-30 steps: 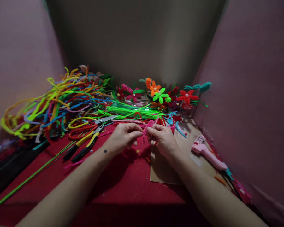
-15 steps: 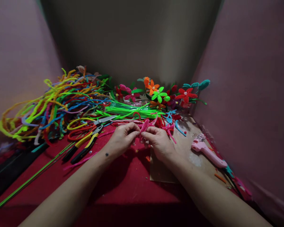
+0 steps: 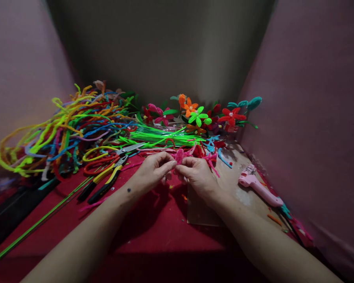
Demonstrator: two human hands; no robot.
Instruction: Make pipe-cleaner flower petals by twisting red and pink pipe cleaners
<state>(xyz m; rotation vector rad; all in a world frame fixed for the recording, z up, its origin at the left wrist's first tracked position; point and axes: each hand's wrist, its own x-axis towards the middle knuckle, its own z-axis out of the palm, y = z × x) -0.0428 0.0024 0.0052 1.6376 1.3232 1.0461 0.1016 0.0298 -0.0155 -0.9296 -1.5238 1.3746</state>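
A pink pipe-cleaner petal [image 3: 179, 156] stands roughly upright between my two hands, over the middle of the red-covered table. The thumb and fingers of my left hand [image 3: 157, 167] pinch its lower end from the left. From the right, my right hand [image 3: 196, 172] pinches the same end, fingertips almost meeting the left ones. The petal's base is hidden behind the fingers. Just behind the hands lie loose pink pipe cleaners [image 3: 212, 161] and a bundle of bright green pipe cleaners [image 3: 165, 137].
At left are scissors [image 3: 103, 161], yellow-and-black pliers [image 3: 106, 182], a large heap of coloured pipe cleaners [image 3: 67, 125] and thin green stems [image 3: 47, 218]. A pink glue gun [image 3: 261, 188] rests on a brown board [image 3: 206, 212] at right. Pipe-cleaner flowers [image 3: 199, 117] line the back.
The petal has turned from leaning right to nearly upright, showing its broader face. Both hands keep their pinch and have shifted only slightly.
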